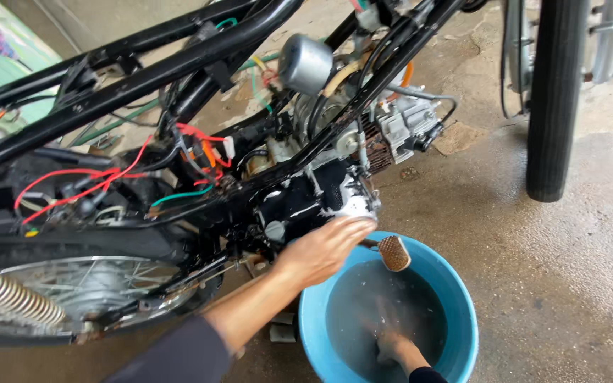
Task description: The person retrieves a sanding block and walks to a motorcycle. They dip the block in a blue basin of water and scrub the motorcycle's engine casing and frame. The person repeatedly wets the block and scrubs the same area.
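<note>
No packages, labels, signs or screens show anywhere — not on the ground, not on the wall.

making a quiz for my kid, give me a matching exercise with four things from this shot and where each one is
Things:
1. left hand
2. right hand
3. footpeg
4. tyre

Places:
a. under the water in the blue bucket
b. upper right, standing on the wet concrete
c. on the engine case
d. over the bucket's rim

Pairs: 1-c, 2-a, 3-d, 4-b
</note>
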